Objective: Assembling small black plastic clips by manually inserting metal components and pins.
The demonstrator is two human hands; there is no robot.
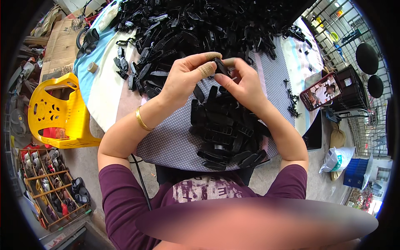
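Between my two hands, above the near half of the table, is a small black plastic part (222, 68); its exact kind is hard to make out. My left hand (183, 77) pinches it with thumb and forefinger, both wrapped in tan finger tape. From the other side my right hand (246, 85) grips the same part, its fingertips slightly blurred. Below them, close to my body, lies a smaller heap of black plastic pieces (221, 133). A large mound of similar black pieces (175, 35) covers the far side of the table.
A dotted cloth covers the table (166, 141). Small black bits (293, 104) lie at its right, near a propped phone (321, 91). A tape roll (92, 67) sits at the left. Beyond stand a yellow chair (79, 121) and a shoe rack (46, 183).
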